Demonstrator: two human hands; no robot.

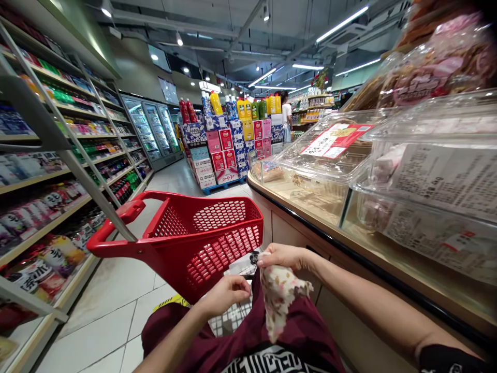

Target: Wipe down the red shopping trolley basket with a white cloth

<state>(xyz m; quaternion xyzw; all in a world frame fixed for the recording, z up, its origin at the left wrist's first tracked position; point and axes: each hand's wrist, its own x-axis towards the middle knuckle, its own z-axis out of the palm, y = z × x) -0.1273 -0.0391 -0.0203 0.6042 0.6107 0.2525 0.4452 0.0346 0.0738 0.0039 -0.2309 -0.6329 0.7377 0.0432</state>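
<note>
My right hand pinches the top of a cream cloth with a floral pattern, which hangs down crumpled over my lap. Its lower edge looks ragged or ruffled. A small dark item shows beside the fingertips of that hand; what it is, I cannot make out. To the left and slightly lower, my left hand has its fingers curled in, with nothing visible in them. It is apart from the cloth. Just beyond both hands stands a red shopping cart with perforated sides.
On the right, a display counter carries clear plastic food boxes. Drink shelves line the left side. Stacked drink cartons and glass-door fridges stand ahead, with another person beyond. Tiled floor runs between.
</note>
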